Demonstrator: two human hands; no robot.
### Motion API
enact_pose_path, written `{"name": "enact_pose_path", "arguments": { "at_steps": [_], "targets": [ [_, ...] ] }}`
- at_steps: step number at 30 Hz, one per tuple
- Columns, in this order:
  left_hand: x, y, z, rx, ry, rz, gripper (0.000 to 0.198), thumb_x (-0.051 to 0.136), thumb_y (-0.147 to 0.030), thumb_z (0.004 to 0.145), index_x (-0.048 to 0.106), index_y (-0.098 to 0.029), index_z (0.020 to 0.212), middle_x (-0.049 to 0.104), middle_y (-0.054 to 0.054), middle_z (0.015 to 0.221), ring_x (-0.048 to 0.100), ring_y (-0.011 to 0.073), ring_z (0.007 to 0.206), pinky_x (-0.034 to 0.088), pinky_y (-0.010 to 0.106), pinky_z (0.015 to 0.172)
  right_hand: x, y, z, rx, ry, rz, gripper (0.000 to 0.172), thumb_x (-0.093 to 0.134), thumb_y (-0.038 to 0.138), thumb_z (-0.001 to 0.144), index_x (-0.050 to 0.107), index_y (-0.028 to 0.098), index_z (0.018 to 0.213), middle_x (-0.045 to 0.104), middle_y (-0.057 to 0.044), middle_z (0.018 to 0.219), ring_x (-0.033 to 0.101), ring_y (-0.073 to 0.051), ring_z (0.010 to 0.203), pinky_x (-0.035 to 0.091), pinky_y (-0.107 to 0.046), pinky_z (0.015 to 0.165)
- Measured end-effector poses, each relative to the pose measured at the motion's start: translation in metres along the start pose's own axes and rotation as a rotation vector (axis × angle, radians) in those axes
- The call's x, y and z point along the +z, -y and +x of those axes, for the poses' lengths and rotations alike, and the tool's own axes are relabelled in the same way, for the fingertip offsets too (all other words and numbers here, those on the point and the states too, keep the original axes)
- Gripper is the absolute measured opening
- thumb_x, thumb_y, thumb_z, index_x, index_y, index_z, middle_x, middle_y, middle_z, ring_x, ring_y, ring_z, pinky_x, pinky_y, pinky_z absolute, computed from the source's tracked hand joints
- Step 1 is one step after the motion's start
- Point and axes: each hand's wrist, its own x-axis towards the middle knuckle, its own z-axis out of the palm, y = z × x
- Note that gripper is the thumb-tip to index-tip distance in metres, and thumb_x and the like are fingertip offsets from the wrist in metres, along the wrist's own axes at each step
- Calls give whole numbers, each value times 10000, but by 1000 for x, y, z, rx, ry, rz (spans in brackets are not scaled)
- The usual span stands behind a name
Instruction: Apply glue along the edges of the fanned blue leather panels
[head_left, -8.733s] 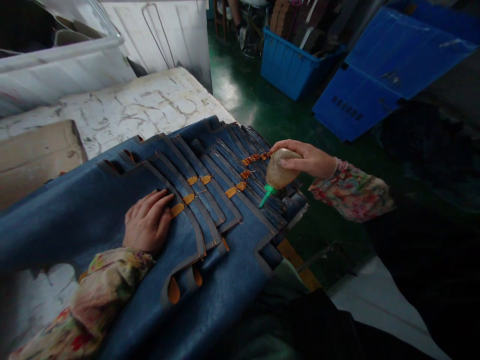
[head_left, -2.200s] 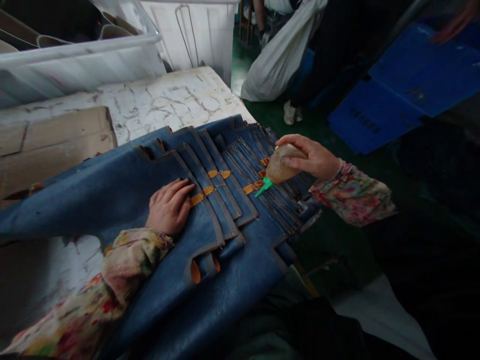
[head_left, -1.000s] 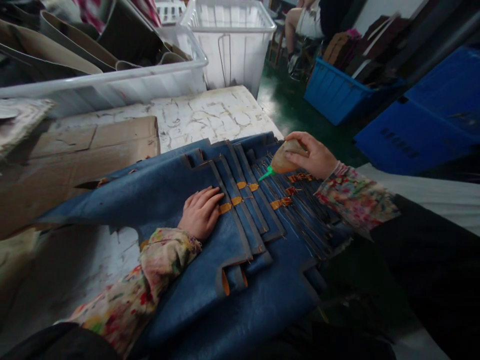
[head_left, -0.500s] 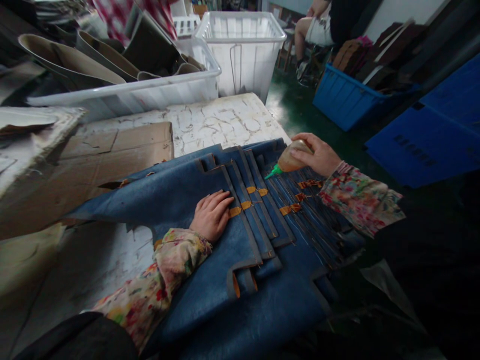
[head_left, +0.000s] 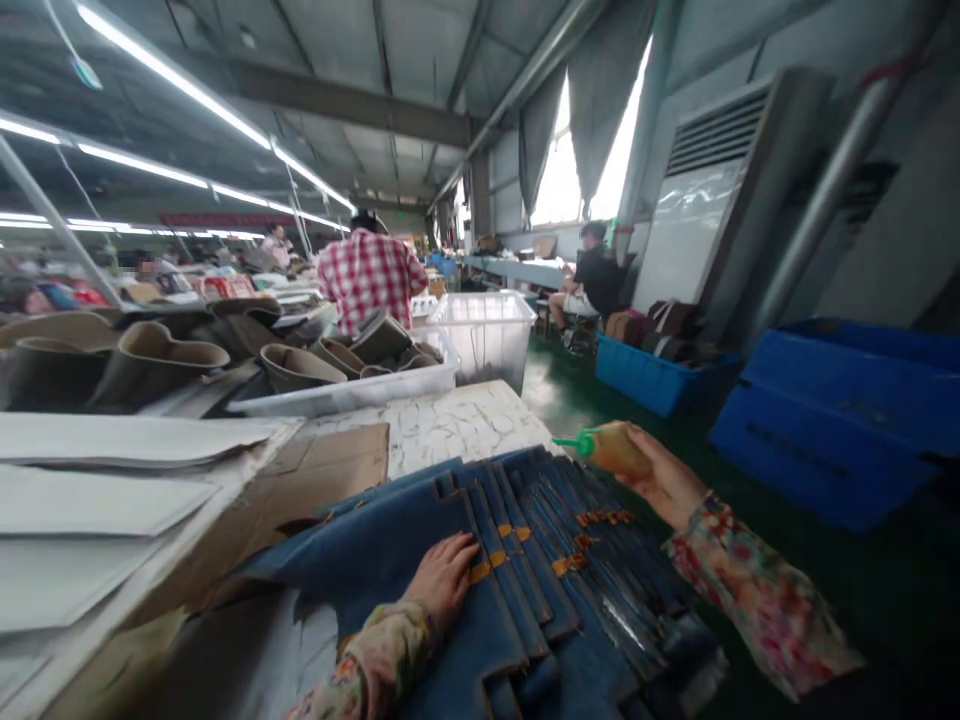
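Observation:
Dark blue sheet pieces [head_left: 375, 540] lie overlapped in a fanned stack, their stepped edges grey with small orange-brown patches. My left hand [head_left: 444, 577] rests flat on the stack, fingers extended beside an orange patch. To the right, my right hand [head_left: 664, 478] is wrapped round a squeeze bottle [head_left: 619, 452] of amber content. The bottle lies nearly level above the far right part of the stack, its green nozzle pointing left and touching nothing.
Cardboard [head_left: 360, 455] lies on the scuffed white table [head_left: 450, 425]. Beyond are a white tray [head_left: 360, 397] of curved dark pieces, a tall white bin [head_left: 487, 340] and blue crates [head_left: 645, 378] on the floor. A person in a checked shirt [head_left: 367, 275] stands behind; another sits further back.
The head view has tilted up, bringing the ceiling and far room into sight. My right hand has lifted the bottle away from the sheets and levelled it. My left hand stays on the stack.

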Motion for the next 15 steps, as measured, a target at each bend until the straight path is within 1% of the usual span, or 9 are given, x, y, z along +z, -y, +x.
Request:
{"name": "enact_pose_path", "arguments": {
  "at_steps": [2,4,6,8,9,11,12,13,15],
  "targets": [
    [-20,-1,6,20,63,1,464,504,-142,723,570,-137,1182,475,120,1316,413,240,1240,317,372,1077,12,8,-18,20,14,160,174,613,346,804,628,242,942,679,-4,776,595,-102,547,445,-150,373],
    [-46,-11,6,26,83,3,410,540,-130,665,635,-119,1064,577,128,1181,527,237,1118,403,328,1007,20,12,-35,52,68,247,180,632,356,799,644,208,900,671,-20,700,588,-104,515,471,-157,390],
    [-72,-32,-1,27,75,1,363,536,-174,692,648,-132,1035,617,114,1099,570,230,1045,438,328,964,26,9,-50,68,117,297,216,658,387,777,655,191,867,663,-27,658,591,-107,507,490,-158,404],
    [-89,-63,-15,82,17,-55,357,524,-259,749,631,-194,1083,610,67,1122,557,204,1063,421,315,982,30,2,-64,69,123,349,245,678,426,750,659,193,823,658,-18,629,589,-99,495,488,-144,396],
    [-93,-81,-23,126,-17,-123,361,518,-306,774,611,-246,1118,597,31,1151,540,179,1087,400,291,1001,32,-4,-71,64,114,375,245,691,433,734,657,200,803,660,-9,630,593,-95,499,485,-137,391],
    [-91,-118,-39,225,-85,-459,396,586,-394,754,587,-329,1144,580,4,1175,515,180,1123,371,302,1024,35,-17,-83,41,93,398,220,719,415,700,651,229,797,678,14,675,624,-104,553,502,-143,409],
    [-85,-136,-46,219,-48,-647,399,620,-437,742,587,-355,1130,574,11,1178,506,190,1137,381,317,1008,36,-23,-89,10,76,396,206,725,400,689,647,256,815,689,31,717,645,-116,602,523,-156,433],
    [-78,-152,-52,211,-45,-723,391,583,-490,777,568,-365,1147,566,26,1179,511,193,1131,418,336,961,37,-30,-94,-28,75,373,199,720,393,685,641,290,837,696,52,759,662,-128,659,547,-174,467],
    [-60,-178,-61,196,-38,-800,382,498,-508,854,533,-324,1187,546,72,1184,520,199,1105,460,361,901,37,-40,-101,-118,200,228,199,666,445,705,620,364,881,698,92,813,674,-149,754,589,-220,543]
  ]
}}
